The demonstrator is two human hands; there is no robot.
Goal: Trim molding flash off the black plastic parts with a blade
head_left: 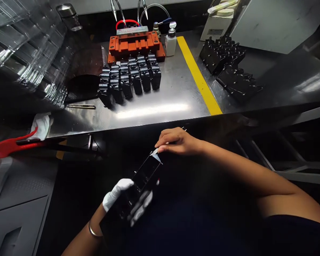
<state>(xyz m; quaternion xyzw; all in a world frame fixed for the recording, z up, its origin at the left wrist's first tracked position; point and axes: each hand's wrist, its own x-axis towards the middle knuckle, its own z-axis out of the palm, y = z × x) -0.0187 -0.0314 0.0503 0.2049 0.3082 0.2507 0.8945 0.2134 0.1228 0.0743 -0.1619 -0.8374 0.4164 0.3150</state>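
Left hand's [119, 189] grip curled round black housing [145, 172], held off surface's [173, 101] near edge; right hand's [176, 141] grip pinched on slim tool [155, 152] at housing's far end — brace housing, keep tool light; on surface, housing rows [134, 79] before orange fixture [134, 45], yellow stripe [199, 76] reaching near edge — clear trays [29, 60] toward left edge.

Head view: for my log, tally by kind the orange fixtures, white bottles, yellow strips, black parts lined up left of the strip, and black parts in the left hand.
Orange fixture: 1
White bottle: 1
Yellow strip: 1
Lined-up black parts: 6
Black part in the gloved left hand: 1
Total: 10
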